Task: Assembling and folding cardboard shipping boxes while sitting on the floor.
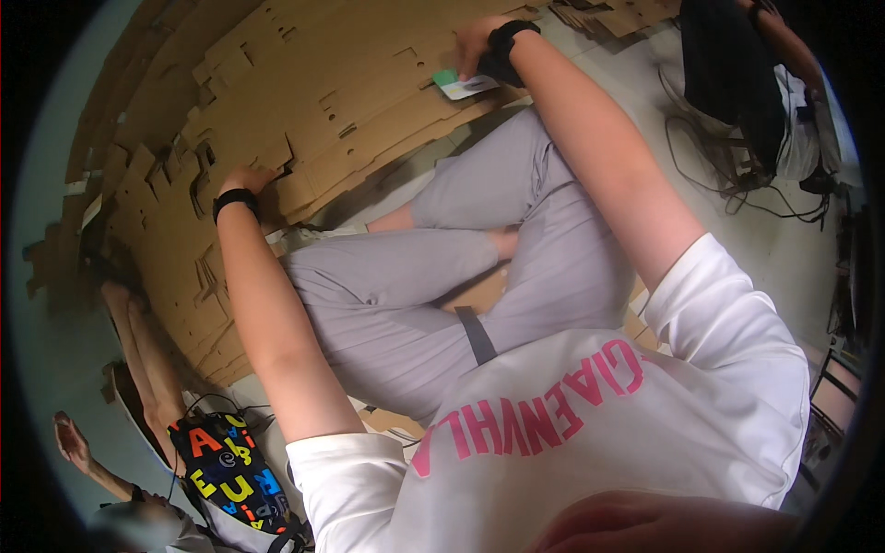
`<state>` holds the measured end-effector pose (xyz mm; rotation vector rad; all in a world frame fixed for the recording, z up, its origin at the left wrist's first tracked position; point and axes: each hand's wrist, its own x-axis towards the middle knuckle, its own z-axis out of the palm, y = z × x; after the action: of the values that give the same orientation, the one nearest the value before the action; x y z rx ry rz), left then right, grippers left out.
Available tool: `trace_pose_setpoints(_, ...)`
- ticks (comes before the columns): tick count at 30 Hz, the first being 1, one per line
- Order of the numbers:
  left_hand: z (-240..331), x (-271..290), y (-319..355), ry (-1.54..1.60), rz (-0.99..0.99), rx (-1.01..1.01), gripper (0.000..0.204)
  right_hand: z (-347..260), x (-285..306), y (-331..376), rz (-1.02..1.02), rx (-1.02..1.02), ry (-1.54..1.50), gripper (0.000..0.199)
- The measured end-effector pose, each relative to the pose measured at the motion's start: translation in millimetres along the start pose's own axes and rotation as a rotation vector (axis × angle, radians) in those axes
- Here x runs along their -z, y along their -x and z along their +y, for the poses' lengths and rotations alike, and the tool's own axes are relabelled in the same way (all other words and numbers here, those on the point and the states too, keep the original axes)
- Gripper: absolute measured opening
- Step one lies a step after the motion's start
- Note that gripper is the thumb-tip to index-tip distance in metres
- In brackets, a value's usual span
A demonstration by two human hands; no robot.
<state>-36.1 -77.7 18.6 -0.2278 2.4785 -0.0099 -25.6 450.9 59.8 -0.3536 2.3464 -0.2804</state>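
A large brown die-cut cardboard sheet [304, 101] with slots and small holes lies ahead of my crossed legs. My left hand [249, 181], a black band at its wrist, is closed at the sheet's near left part, beside a cut notch; its fingertips are partly hidden. Farther right, my right hand [473, 44], also with a black wristband, is at the sheet's near edge. Its fingers bend down onto a small green and white card [468, 87], which they seem to pinch.
More cut cardboard [166, 175] is layered at the left and far side. Behind on the right are a dark chair-like object [728, 64] and loose black cables [774, 205] on the pale floor [636, 74]. A person in a black shirt with colourful letters [235, 470] is at the lower left.
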Motion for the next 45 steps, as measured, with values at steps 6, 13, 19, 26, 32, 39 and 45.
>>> trace_pose_setpoints(6, 32.0, 20.8, 59.3, 0.589, -0.018, -0.149, 0.066, -7.8, -3.5, 0.8, -0.034, -0.066, -0.069, 0.046)
trace_pose_setpoints(13, 66.1, -2.2, 61.2, 0.711, -0.235, -0.544, 0.043, -10.9, -5.1, -2.3, 0.01, -0.076, 0.019, 0.058)
trace_pose_setpoints(19, 88.0, -36.0, 42.3, 0.197, -0.117, -0.682, 0.034, -14.3, -10.1, -4.9, -0.071, -0.179, 0.107, 0.048)
trace_pose_setpoints(26, 100.6, -39.4, 56.2, 0.01, 0.013, -0.687, 0.06, -12.2, -7.1, -0.2, -0.155, 0.021, -0.05, 0.059)
trace_pose_setpoints(32, 101.7, -35.1, 68.7, -0.073, 0.056, -0.716, 0.071, -9.7, -5.0, -8.3, -0.182, -0.054, -0.007, 0.054)
trace_pose_setpoints(39, 117.6, -31.3, 92.0, -0.262, 0.134, -0.633, 0.08, -6.2, -7.0, -4.4, -0.17, -0.111, -0.162, 0.048)
trace_pose_setpoints(45, 118.9, -30.2, 94.2, -0.287, 0.155, -0.66, 0.076, -11.8, -9.5, -4.8, -0.102, -0.235, -0.194, 0.048)
